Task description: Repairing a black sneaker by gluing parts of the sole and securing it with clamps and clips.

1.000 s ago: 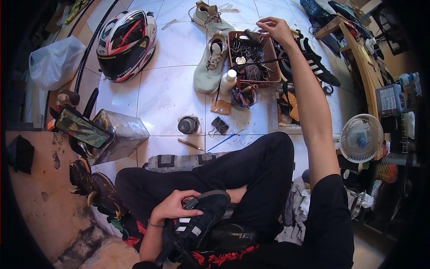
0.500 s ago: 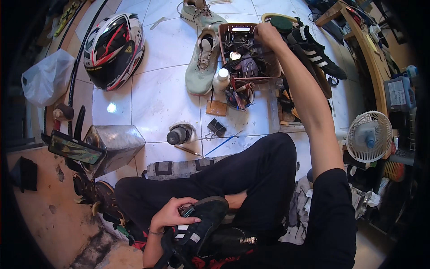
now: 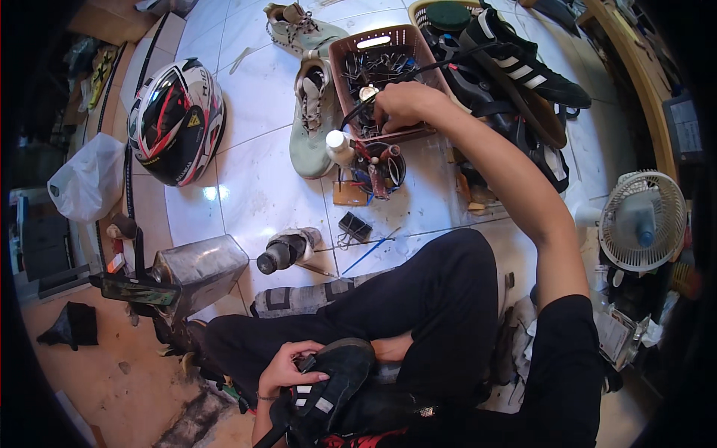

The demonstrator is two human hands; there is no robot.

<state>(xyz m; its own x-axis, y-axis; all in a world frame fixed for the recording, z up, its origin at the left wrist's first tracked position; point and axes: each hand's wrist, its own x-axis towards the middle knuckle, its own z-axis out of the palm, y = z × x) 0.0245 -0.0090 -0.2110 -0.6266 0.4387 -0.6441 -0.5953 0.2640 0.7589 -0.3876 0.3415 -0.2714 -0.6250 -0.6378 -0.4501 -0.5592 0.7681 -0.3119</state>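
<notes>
In my lap, my left hand (image 3: 287,367) is closed around the edge of a black shoe (image 3: 340,381) with white stripes. A small dark clip (image 3: 307,364) sits by its thumb and fingers on the shoe. Stretched far forward, my right hand (image 3: 407,104) dips into a brown plastic basket (image 3: 345,46) heaped with binder clips (image 3: 385,66). Its fingers curl down among the contents, their tips hidden. A thin black strap (image 3: 427,69) crosses the basket beside this hand; whether the hand grips it does not show.
Pale green sneakers (image 3: 310,123), a white-capped bottle (image 3: 340,148) and a cup of tools (image 3: 385,168) stand around the basket. A striped black shoe (image 3: 526,71) lies at right. Nearer are a binder clip (image 3: 355,226), a dark bottle (image 3: 282,252) and a metal can (image 3: 200,272); a helmet (image 3: 178,123) stands left.
My right hand has come from the basket's far right corner to its near middle. The black strap now stretches across the basket. My left hand stays on the shoe, and the whole view has shifted.
</notes>
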